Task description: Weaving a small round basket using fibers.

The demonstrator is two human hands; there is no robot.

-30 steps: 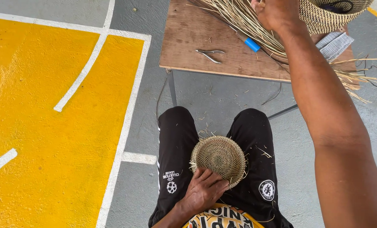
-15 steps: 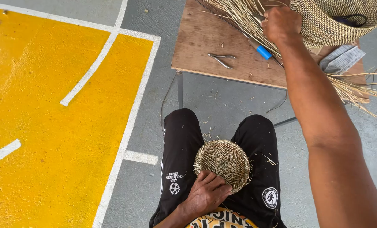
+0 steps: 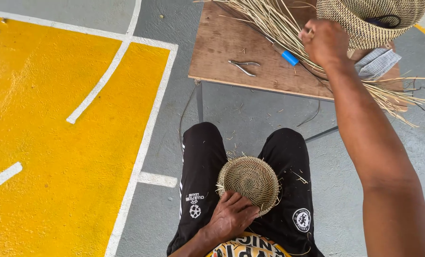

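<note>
Grey concrete floor (image 3: 250,114) with a yellow painted court area (image 3: 55,143) and white lines surrounds you, and a low wooden counter (image 3: 231,47) stands just past your knees. Your left hand (image 3: 231,216) cups the near edge of one small round woven basket base (image 3: 248,182), resting on your lap between your thighs, fingers curled under its rim with a firm grip. Your right hand (image 3: 324,42) is stretched out over the counter, closed into a fist in the bundle of straw (image 3: 274,24); it looks to be pinching a strand or two, though you cannot tell exactly how many from this angle. To do this well, keep the coil steady against your leg so the loose ends at its rim do not slip, and draw only a single straw clear of the pile, lifting along its length rather than across, so the rest stay lying together. Counted up: one coiled base on your lap, one larger finished basket (image 3: 365,24) at the far corner of the counter just beside your right hand, one bundle of straw, one pair of metal pliers (image 3: 243,66) lying apart on bare wood, one blue-handled tool (image 3: 288,57) under the straw, and one grey folded cloth (image 3: 377,64).
</note>
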